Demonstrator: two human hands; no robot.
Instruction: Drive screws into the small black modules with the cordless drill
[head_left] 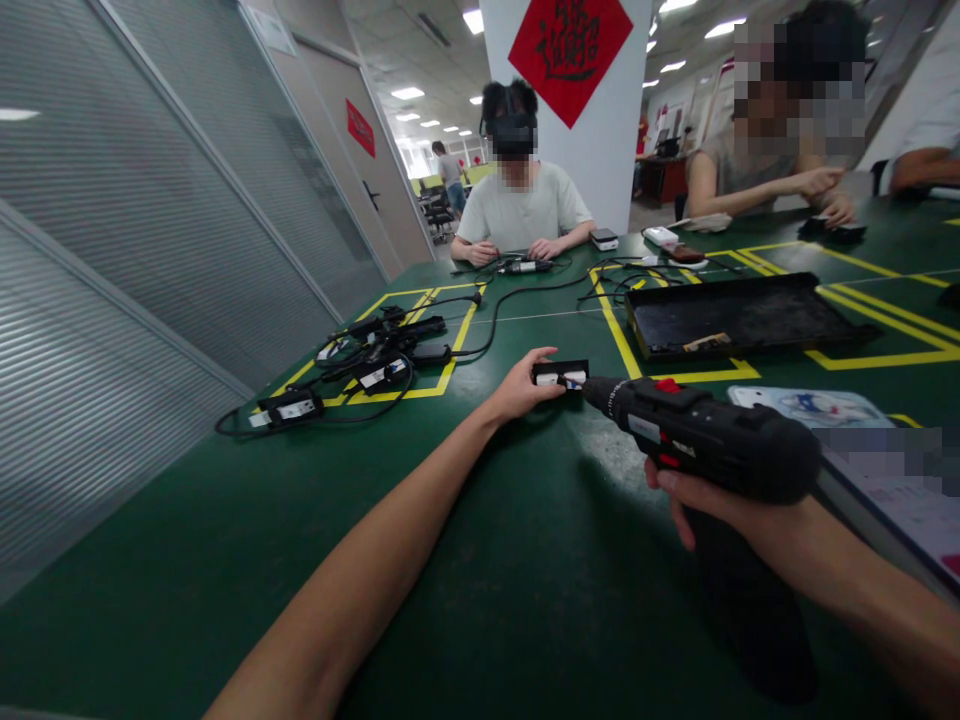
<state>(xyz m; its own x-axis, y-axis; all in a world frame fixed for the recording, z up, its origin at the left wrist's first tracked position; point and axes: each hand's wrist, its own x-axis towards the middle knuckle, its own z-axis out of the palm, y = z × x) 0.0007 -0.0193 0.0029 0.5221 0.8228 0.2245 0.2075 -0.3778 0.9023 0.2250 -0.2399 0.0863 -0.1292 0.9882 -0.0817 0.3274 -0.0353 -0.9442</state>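
My left hand [523,386] is wrapped round the left end of a small black box-shaped part with a white inside [549,379], holding it on the green table [480,520]. My right hand [712,500] grips a black cordless drill with red accents [697,435] by its handle. The drill points left, and its chuck [600,392] is close to the right side of the black part. Whether the bit touches the part I cannot tell. The lower handle hangs down toward the front of the table.
A pile of black power adapters with cables [382,365] lies at the left inside yellow tape. A shallow black tray [739,318] sits at the right, with a phone [814,405] before it. Across the table a person [521,205] handles cables; another person [772,170] works at the right.
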